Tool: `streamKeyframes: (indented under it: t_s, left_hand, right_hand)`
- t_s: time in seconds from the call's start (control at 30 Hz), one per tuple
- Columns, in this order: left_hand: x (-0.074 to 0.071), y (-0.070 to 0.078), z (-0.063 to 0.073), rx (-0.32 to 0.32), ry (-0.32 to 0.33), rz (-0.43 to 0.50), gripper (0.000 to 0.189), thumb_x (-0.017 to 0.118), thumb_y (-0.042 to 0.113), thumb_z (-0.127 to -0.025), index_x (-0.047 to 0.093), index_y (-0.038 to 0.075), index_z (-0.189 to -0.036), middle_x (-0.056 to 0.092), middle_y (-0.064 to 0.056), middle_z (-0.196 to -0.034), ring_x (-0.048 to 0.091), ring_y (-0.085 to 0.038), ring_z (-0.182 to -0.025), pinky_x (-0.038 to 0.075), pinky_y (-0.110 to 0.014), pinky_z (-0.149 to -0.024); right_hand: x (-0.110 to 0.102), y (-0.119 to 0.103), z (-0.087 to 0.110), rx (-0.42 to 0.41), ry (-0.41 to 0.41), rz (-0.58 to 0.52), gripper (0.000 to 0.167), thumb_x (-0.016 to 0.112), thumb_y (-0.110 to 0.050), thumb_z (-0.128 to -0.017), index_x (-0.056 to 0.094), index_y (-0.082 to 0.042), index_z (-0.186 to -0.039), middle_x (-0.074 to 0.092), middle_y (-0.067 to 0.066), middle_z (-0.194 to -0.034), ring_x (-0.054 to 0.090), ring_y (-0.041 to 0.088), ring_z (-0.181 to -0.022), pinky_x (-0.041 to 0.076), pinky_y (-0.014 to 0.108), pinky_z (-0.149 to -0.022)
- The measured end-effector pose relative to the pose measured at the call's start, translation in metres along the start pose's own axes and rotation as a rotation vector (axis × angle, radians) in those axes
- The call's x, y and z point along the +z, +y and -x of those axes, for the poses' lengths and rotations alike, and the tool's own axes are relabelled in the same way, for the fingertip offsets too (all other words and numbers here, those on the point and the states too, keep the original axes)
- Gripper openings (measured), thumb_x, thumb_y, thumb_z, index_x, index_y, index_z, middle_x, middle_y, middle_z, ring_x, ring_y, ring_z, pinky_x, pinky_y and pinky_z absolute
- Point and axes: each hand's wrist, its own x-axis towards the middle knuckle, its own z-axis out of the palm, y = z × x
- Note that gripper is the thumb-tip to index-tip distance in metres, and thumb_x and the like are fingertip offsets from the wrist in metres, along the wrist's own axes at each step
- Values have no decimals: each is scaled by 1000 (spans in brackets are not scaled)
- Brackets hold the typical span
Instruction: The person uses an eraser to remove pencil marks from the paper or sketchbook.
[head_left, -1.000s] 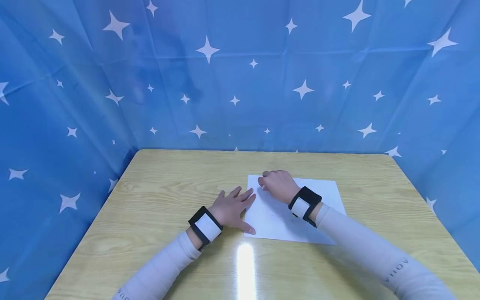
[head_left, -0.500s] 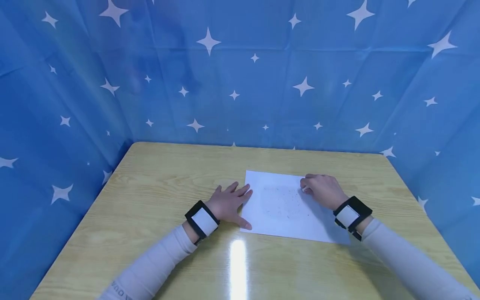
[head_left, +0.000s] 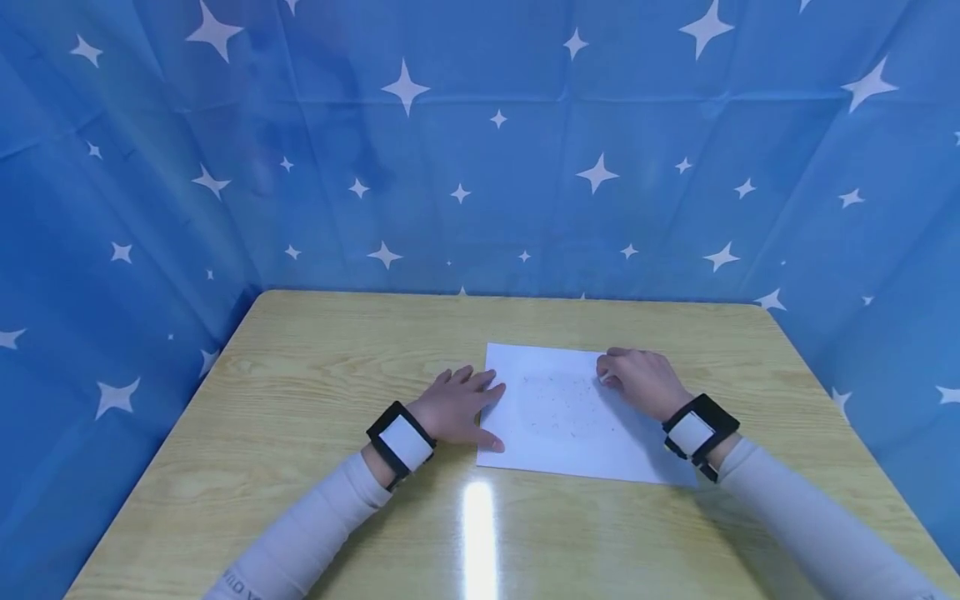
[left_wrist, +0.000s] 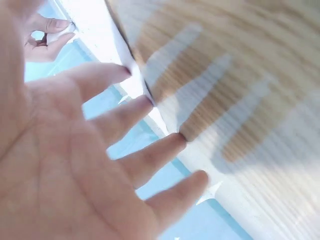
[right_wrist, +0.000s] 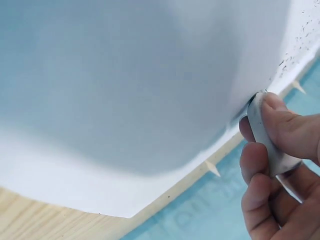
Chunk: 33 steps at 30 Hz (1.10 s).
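A white sheet of paper [head_left: 558, 454] lies flat on the wooden table, sprinkled with small dark crumbs [head_left: 562, 404] around its middle. My left hand [head_left: 453, 410] is spread at the sheet's left edge, its thumb and some fingertips over the paper. In the left wrist view, those fingers [left_wrist: 155, 155] are apart and hold nothing. My right hand [head_left: 643, 385] is over the right half of the sheet. The right wrist view shows its thumb and fingers pinching a white eraser [right_wrist: 262, 132], whose dark-smudged end touches the paper.
The wooden table [head_left: 337, 342] extends around the sheet on all sides. Light reflects as a bright streak [head_left: 480, 542] near the front. A blue curtain [head_left: 450, 150] with white stars hangs behind and beside the table.
My right hand has moved from the sheet's upper left to its right half, uncovering the crumbs, then stayed almost still. The left hand remains at the left edge.
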Motion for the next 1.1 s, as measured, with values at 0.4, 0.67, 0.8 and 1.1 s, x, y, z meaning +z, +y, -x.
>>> streamKeyframes:
  t_s: [0.4, 0.67, 0.8, 1.1]
  left_hand:
    - [8, -7, -19, 62, 6, 14, 95, 74, 59, -92, 33, 14, -165, 23, -9, -176, 14, -35, -165, 18, -60, -132]
    - [7, -5, -29, 49, -25, 18, 104, 72, 66, -90, 22, 21, -169, 12, 0, -179, 10, -28, -167, 9, -65, -132]
    - [0, -1, -28, 31, -22, -20, 106, 72, 68, -88, 23, 19, -169, 13, 0, -179, 11, -27, -167, 10, -67, -131]
    - [-9, -10, -22, -3, -31, 8, 107, 76, 64, -87, 23, 19, -169, 12, 0, -179, 8, -29, -167, 9, -71, -129]
  right_hand:
    - [3, -32, -11, -38, -78, -203, 17, 82, 0, -87, 78, -9, -102, 74, 5, -98, 73, 20, -91, 63, 41, -85]
    - [3, -86, -49, -251, -143, -276, 15, 78, -5, -93, 83, -12, -106, 78, 2, -100, 76, 18, -97, 63, 34, -87]
    - [-5, -73, -41, -322, -116, -136, 12, 81, -8, -91, 82, -13, -101, 76, -1, -91, 73, 12, -86, 63, 31, -81]
    - [-19, -22, -1, -192, -95, -135, 16, 83, -1, -85, 83, -13, -96, 77, -2, -88, 69, 8, -80, 63, 33, -76]
